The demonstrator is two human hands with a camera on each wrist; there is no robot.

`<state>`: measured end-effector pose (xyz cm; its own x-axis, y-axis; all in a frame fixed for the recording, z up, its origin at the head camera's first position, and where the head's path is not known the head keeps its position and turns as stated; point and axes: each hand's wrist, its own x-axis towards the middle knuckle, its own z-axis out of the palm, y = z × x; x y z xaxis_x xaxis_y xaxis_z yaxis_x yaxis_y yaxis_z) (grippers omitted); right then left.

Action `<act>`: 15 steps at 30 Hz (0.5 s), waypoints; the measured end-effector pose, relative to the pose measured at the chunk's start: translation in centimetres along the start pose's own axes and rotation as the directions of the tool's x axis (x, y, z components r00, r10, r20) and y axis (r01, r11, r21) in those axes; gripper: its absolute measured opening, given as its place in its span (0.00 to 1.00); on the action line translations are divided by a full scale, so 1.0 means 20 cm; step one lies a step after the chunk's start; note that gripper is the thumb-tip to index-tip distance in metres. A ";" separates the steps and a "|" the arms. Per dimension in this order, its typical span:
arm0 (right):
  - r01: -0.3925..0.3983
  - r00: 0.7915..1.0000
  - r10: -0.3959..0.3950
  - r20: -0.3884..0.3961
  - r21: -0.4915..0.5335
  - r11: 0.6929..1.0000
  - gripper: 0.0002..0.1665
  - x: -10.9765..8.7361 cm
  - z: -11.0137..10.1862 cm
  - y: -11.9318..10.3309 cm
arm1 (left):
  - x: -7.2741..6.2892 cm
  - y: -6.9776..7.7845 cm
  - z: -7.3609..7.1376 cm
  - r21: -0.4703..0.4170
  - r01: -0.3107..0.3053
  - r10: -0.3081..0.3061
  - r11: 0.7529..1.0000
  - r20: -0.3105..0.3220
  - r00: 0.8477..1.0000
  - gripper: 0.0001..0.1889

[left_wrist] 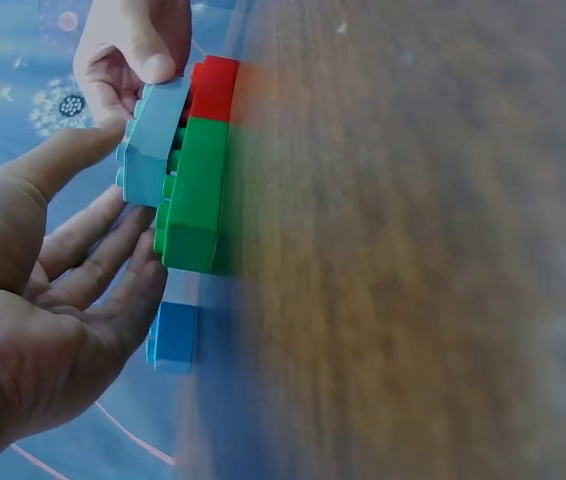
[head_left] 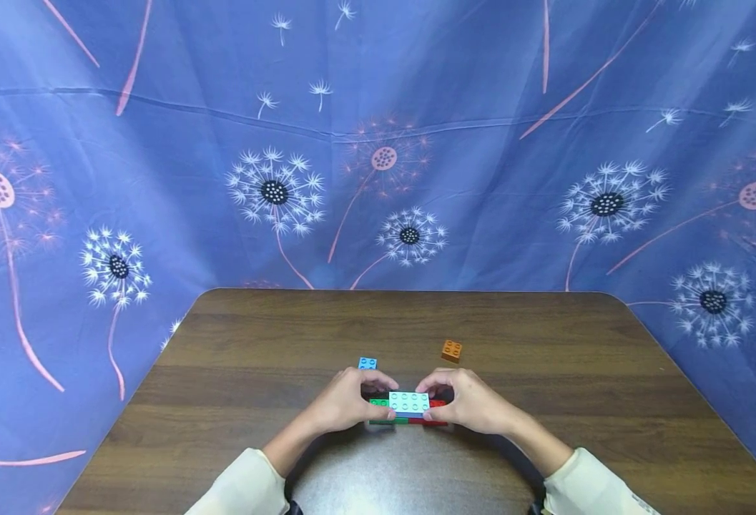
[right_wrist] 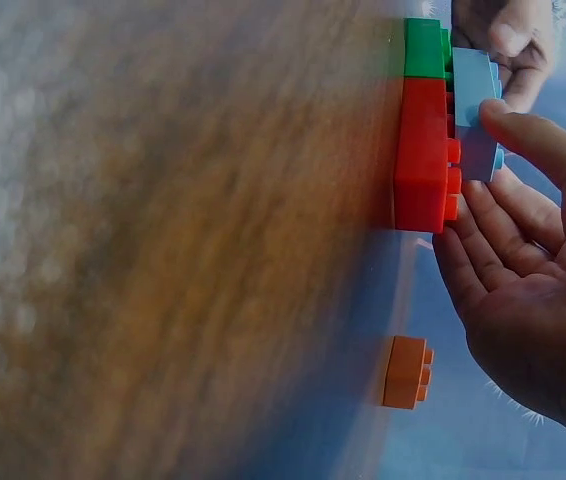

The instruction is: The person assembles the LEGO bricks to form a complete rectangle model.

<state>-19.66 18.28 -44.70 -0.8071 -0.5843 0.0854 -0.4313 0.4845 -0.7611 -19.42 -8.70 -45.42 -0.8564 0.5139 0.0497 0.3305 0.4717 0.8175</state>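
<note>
A light blue building brick with two rows of studs is held by both hands over a green brick and a red brick. The green and red bricks lie end to end on the table. My left hand pinches the left end of the light blue brick between thumb and fingers. At its right end, my right hand pinches it the same way. Studs of the lower bricks show in a narrow gap under the light blue brick in both wrist views.
A small blue brick sits on the wooden table just beyond the left hand. Farther back on the right is a small orange brick. A blue cloth with dandelion prints hangs behind and beside the table.
</note>
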 end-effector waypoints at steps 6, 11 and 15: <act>0.013 1.000 -0.013 0.010 0.017 1.000 0.15 0.00 0.01 0.01 | 0.02 0.02 0.02 -0.034 -0.010 0.010 0.999 0.011 1.000 0.15; 0.014 1.000 -0.014 -0.001 0.011 1.000 0.16 0.00 0.01 0.01 | 0.02 0.02 0.02 -0.047 0.001 0.000 0.999 0.014 1.000 0.15; 0.012 1.000 -0.012 0.000 0.001 1.000 0.16 0.00 0.00 0.01 | 0.03 0.02 0.02 -0.061 0.015 -0.013 0.998 0.020 1.000 0.15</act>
<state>-19.76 18.37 -44.89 -0.8019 -0.5900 0.0945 -0.4404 0.4767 -0.7608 -19.57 -7.96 -45.33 -0.8529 0.5214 0.0275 0.2932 0.4347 0.8515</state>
